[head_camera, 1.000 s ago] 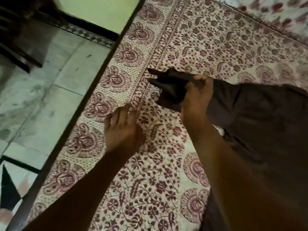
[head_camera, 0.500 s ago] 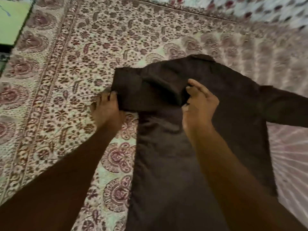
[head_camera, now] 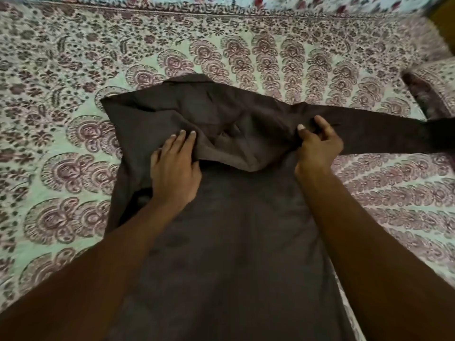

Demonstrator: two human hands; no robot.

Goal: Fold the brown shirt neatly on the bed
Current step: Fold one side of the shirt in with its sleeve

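The brown shirt (head_camera: 234,230) lies spread on the bed, collar at the far side, body running toward me. Its left sleeve is folded across the chest, leaving a rumpled flap in the middle. The right sleeve (head_camera: 384,134) stretches out flat to the right. My left hand (head_camera: 174,166) lies palm down on the folded sleeve, fingers spread and pressing the cloth. My right hand (head_camera: 317,143) pinches the fabric at the right shoulder between thumb and fingers.
The bed is covered by a cream sheet (head_camera: 61,119) printed with maroon paisley and flowers. A pillow (head_camera: 433,87) in the same print sits at the far right, over the sleeve's end. A second floral cloth (head_camera: 295,3) runs along the far edge.
The view swung right, away from the bed's left edge and floor. The left sleeve went from held out at the left to folded over the chest. Both hands moved right onto the shirt.
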